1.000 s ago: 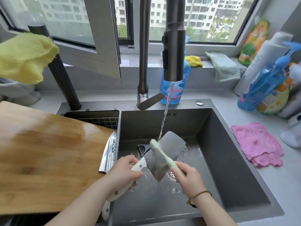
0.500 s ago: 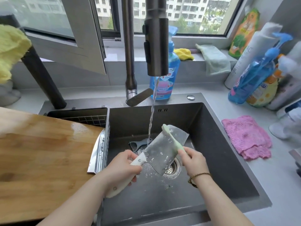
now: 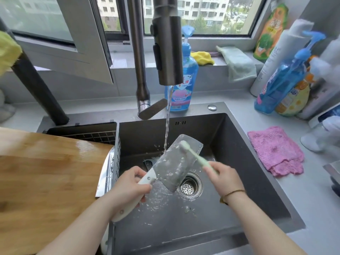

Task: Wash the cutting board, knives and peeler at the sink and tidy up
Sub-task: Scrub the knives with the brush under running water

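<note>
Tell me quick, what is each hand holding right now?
Left hand: closed around the white handle of the cleaver.
Right hand: closed around the green toothbrush, bristles on the blade.

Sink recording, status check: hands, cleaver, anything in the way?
Left hand grips cleaver handle. Right hand holds brush on blade, under tap stream. Second knife lies beside board; nothing blocking.

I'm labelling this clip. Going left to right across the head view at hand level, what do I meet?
Cutting board → left hand → cleaver → right hand, holding a brush → pink cloth.
</note>
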The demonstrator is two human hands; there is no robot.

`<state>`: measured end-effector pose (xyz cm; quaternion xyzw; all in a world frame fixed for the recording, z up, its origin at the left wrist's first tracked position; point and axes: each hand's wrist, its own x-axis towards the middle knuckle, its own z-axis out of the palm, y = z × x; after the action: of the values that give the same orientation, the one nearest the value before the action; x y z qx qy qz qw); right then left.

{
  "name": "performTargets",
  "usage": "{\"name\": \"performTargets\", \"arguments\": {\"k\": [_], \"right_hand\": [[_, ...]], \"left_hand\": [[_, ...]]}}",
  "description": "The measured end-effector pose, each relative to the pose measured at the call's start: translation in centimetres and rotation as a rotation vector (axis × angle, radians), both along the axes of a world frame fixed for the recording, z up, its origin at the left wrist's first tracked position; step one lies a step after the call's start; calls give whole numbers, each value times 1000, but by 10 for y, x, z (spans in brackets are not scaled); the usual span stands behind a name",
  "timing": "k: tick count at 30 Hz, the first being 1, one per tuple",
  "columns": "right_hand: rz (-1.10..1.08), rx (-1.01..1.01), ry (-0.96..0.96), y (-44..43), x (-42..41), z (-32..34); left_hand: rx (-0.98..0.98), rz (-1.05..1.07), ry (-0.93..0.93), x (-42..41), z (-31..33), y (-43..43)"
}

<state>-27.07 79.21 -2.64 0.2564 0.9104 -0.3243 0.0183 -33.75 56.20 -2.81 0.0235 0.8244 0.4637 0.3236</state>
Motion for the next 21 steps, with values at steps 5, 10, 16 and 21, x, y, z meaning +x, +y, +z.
{"name": "performTargets", "arguments": {"k": [5, 10, 16, 21], "right_hand": [[105, -72, 32, -11, 4, -7], [-125, -31, 74, 6, -7, 0], [122, -78, 44, -15, 21, -9], [197, -125, 32, -15, 40, -18]], "left_hand": [[-7, -14, 6, 0, 1, 0], [10, -23, 8, 0, 3, -3], [8, 4, 11, 0, 7, -5], [35, 47, 19, -2, 4, -4]]}}
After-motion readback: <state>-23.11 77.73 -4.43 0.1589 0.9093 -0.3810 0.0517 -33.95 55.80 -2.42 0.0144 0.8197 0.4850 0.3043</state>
